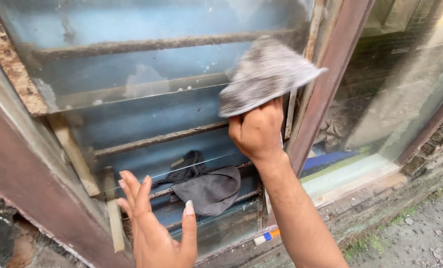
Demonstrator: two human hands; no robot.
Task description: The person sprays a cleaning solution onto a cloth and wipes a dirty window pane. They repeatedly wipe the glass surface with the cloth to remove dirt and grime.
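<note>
Against the glass louvre slats (147, 64) of an old window, the right hand (257, 131) was clenched around the lower edge of a grey cloth (266, 74), the fingers bunching it so that the free part spread flat over the pane near the right upright. That grip looked suited to pressing a broad patch of fabric onto the glass while the knuckles stayed clear of the frame.

Left hand (154, 221) was released, fingers spread and nothing in it, palm turned toward a lower slat at the bottom of the opening. Whether it touched the glass could not be told; its pose read as bracing or steadying.

Rusty horizontal bars (152, 46) ran behind the slats, and the panes showed streaks and pale spots. Behind the lower glass a dark rag (209, 188) lay draped over a bar, inside the window and apart from both hands.

Brown window frame (325, 74) stood just right of the cloth. Beyond it a second, larger pane (400, 89) reflected greenery. Rough ground (419, 233) with patches of moss lay below the sill.
</note>
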